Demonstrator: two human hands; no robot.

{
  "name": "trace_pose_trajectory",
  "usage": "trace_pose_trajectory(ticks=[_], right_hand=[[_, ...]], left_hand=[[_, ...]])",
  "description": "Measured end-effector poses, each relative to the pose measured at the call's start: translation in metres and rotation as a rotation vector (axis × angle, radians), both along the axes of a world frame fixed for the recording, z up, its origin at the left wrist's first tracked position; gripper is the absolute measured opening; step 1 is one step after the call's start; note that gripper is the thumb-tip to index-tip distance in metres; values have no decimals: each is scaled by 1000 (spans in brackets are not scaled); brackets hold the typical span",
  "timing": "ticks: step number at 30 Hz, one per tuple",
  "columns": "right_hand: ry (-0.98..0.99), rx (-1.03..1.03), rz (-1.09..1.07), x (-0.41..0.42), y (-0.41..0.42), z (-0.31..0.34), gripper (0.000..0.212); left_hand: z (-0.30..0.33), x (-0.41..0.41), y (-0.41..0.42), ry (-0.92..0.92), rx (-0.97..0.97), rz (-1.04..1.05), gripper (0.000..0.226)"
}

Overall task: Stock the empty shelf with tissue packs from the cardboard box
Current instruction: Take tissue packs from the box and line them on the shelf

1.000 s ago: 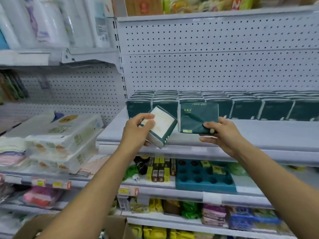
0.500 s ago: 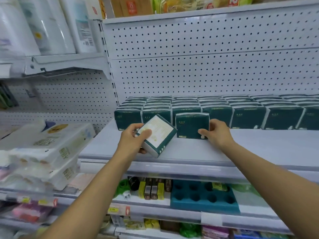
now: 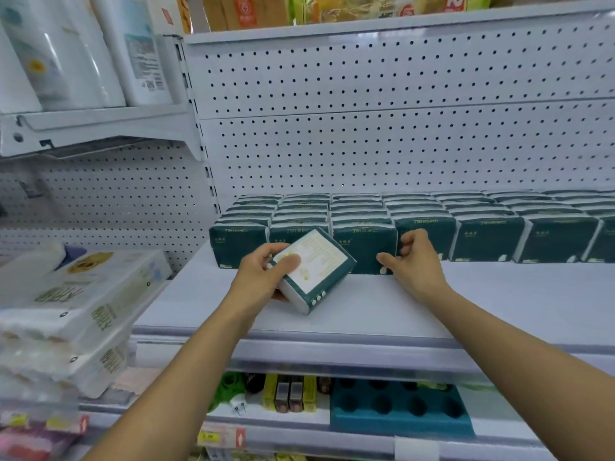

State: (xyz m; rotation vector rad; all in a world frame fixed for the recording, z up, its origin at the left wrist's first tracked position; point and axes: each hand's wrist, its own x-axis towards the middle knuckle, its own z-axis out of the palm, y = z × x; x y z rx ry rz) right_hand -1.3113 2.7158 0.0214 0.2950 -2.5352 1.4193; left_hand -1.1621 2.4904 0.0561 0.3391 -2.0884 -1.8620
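Note:
Dark green tissue packs [image 3: 486,239] stand in several rows at the back of the white shelf [image 3: 382,314]. My left hand [image 3: 263,277] grips one more tissue pack [image 3: 317,272] above the shelf, tilted, with its pale printed face up and the thumb on top. My right hand [image 3: 414,262] is at the right end of a front-row pack [image 3: 364,244] that stands in line with the others. Its thumb touches that pack's lower corner and its fingers are loosely curled, holding nothing. The cardboard box is out of view.
A perforated white back panel [image 3: 382,144] rises behind the rows. Large white paper-roll packs [image 3: 76,301] are stacked on the neighbouring shelf at left. Below are small goods and a teal tray [image 3: 399,407]. The front strip of the white shelf is bare.
My right hand carried its green pack back into the front row and let go of it. My left hand moved forward over the shelf with its tilted pack.

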Motion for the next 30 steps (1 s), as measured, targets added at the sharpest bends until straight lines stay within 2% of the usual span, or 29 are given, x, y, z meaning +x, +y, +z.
trace_pose_trajectory(ticks=[2, 5, 6, 8, 10, 13, 15, 20, 23, 25, 28, 30], right_hand=[[230, 137, 0, 13, 6, 4, 58], [707, 361, 263, 34, 10, 15, 76], [813, 441, 350, 37, 11, 20, 76], [920, 498, 436, 42, 10, 27, 60], [804, 355, 436, 51, 11, 36, 36], [267, -66, 465, 65, 15, 44, 20], [1, -308, 466, 67, 19, 43, 14], [-267, -594, 479, 71, 25, 38, 22], [-285, -555, 489, 72, 31, 34, 28], [-98, -344, 374, 69, 39, 29, 48], [389, -77, 310, 67, 62, 32, 80], [689, 211, 351, 60, 81, 32, 78]], left_hand=[[3, -4, 2, 15, 32, -22, 20], [9, -9, 11, 31, 102, -56, 25], [11, -11, 16, 28, 126, -81, 25], [15, -12, 27, 14, 167, -145, 22], [19, -12, 36, 12, 259, -187, 33], [21, -13, 40, -3, 366, -185, 61], [19, -11, 42, -37, 306, -199, 58], [13, -8, 57, -68, -46, -223, 34], [12, -10, 66, -52, -122, -243, 31], [16, -12, 70, -23, -151, -233, 29], [18, -18, 79, 31, -416, -272, 25], [14, -23, 89, 47, -549, -335, 25]])
